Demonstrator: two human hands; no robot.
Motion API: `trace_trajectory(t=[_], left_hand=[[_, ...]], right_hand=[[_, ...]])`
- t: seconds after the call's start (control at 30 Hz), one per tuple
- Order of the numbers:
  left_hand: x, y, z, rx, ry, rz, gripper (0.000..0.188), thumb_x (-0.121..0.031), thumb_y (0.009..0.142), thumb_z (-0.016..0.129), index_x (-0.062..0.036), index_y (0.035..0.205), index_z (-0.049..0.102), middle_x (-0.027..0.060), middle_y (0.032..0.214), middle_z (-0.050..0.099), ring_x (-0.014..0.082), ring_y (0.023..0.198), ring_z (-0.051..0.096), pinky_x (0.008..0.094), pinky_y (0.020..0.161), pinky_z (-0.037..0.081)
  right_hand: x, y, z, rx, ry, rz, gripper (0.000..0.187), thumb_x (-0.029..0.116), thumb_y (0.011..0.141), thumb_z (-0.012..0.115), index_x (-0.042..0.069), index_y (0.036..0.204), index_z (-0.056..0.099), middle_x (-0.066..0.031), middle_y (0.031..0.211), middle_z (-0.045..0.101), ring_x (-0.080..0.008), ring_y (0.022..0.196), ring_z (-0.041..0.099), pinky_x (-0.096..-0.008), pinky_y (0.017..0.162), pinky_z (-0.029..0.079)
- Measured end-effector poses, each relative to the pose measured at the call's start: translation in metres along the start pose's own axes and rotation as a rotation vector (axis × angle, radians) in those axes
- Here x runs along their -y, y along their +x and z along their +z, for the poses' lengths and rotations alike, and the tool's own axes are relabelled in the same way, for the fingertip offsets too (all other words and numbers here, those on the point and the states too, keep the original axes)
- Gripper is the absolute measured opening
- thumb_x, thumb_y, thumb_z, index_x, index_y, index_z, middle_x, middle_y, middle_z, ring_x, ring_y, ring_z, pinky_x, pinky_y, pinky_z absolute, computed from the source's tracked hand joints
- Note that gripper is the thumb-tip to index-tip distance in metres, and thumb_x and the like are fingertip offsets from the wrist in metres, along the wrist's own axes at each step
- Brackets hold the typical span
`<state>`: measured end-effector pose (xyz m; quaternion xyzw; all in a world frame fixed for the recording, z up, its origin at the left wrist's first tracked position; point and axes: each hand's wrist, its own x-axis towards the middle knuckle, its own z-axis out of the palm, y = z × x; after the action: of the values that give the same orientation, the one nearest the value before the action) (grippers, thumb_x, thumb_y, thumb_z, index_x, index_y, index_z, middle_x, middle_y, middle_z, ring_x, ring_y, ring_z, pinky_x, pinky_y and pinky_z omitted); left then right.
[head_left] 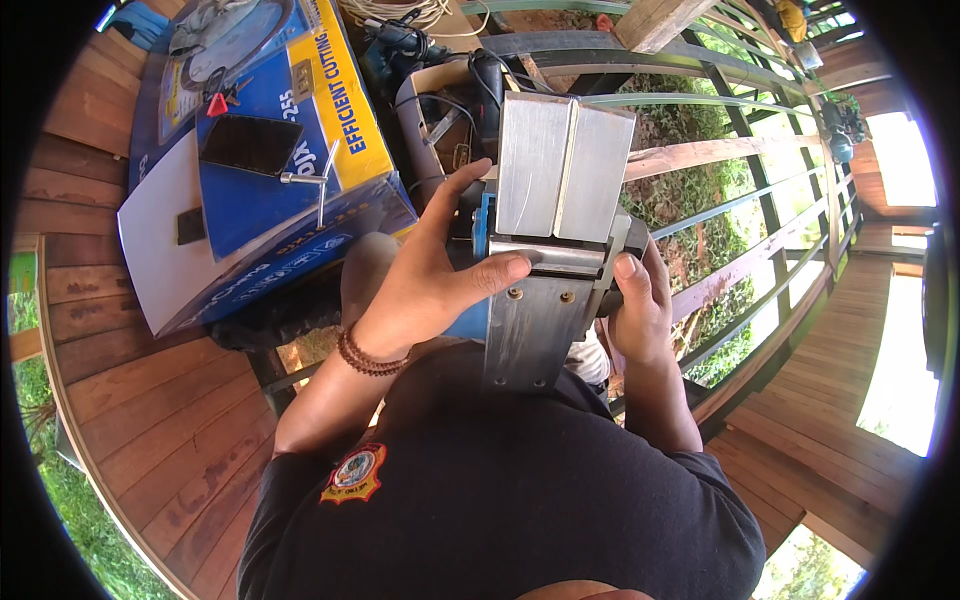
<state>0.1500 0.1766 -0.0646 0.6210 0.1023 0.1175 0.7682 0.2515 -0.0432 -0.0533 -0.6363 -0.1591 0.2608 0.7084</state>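
A blue electric hand planer (560,180) is turned sole up in front of my chest, its two metal sole plates and the roller-like cutter drum (548,258) between them facing me. My left hand (425,285) wraps the planer's left side, thumb laid across by the drum and forefinger stretched along the edge. Round the planer's right side curls my right hand (642,310), its thumb against the side near the drum. The fingers beneath the tool are hidden.
A large blue and yellow cardboard box (340,225) stands at left, bearing a dark phone (252,145), a T-handle wrench (322,182) and keys (230,92). Behind the planer sits an open carton (425,160) with tools and cords. Metal bars (740,190) run along the right.
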Motion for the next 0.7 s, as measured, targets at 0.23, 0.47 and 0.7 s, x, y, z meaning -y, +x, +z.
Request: trace_trajectory(t=[0.23, 0.47, 0.7], left_hand=[[-0.003, 0.001, -0.001, -0.024, 0.016, -0.030, 0.088, -0.034, 0.089, 0.090, -0.0015, 0.156, 0.042, 0.0169, 0.142, 0.060, 0.0233, 0.136, 0.052, 0.0372, 0.116, 0.041], [-0.002, -0.001, -0.002, 0.017, 0.034, 0.024, 0.086, -0.030, 0.091, 0.088, -0.0011, 0.157, 0.041, 0.0166, 0.142, 0.060, 0.0225, 0.137, 0.051, 0.0365, 0.118, 0.038], [0.005, 0.001, -0.006, 0.019, -0.108, -0.035, 0.084, -0.024, 0.094, 0.084, -0.0004, 0.160, 0.038, 0.0144, 0.143, 0.059, 0.0190, 0.137, 0.049, 0.0339, 0.117, 0.038]], right_hand=[[-0.006, 0.001, -0.009, 0.067, -0.093, -0.030, 0.088, 0.047, 0.098, 0.073, -0.011, 0.155, 0.041, -0.0196, 0.151, 0.055, -0.0271, 0.142, 0.050, -0.0429, 0.121, 0.034], [-0.001, 0.000, 0.001, 0.024, -0.012, -0.033, 0.090, 0.049, 0.097, 0.073, -0.011, 0.156, 0.040, -0.0191, 0.150, 0.055, -0.0272, 0.141, 0.051, -0.0414, 0.120, 0.035], [0.001, 0.004, -0.007, 0.084, -0.064, -0.035, 0.088, 0.048, 0.097, 0.073, -0.011, 0.155, 0.041, -0.0186, 0.148, 0.057, -0.0256, 0.138, 0.052, -0.0406, 0.119, 0.035]])
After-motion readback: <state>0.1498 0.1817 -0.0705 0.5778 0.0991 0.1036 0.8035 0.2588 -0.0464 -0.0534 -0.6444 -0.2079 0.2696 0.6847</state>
